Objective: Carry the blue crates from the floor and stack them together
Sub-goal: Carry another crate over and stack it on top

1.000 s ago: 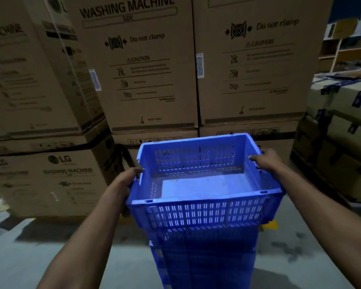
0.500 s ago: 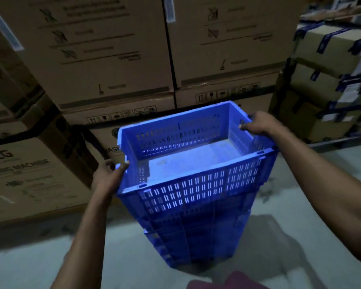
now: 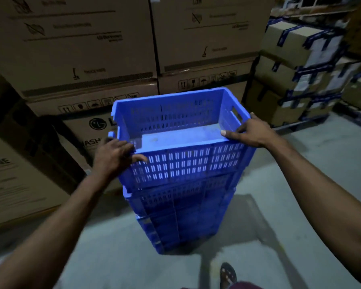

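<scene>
Cardboard washing-machine boxes (image 3: pixel 87 49) wall in a grey concrete floor (image 3: pixel 300 184). On it stands a stack of blue crates (image 3: pixel 181 215), with the top crate (image 3: pixel 183 161) seated on the stack. The left hand (image 3: pixel 112 157) grips its near left corner; the right hand (image 3: pixel 250 132) grasps the near right corner, thumb over the rim. A sandalled foot (image 3: pixel 228 275), somewhat blurred, shows below.

My lower crates (image 3: pixel 181 222) sink into shadow, their count unclear; carton print (image 3: pixel 104 36) blurs, and my sandalled foot (image 3: pixel 228 275) is cropped below.
</scene>
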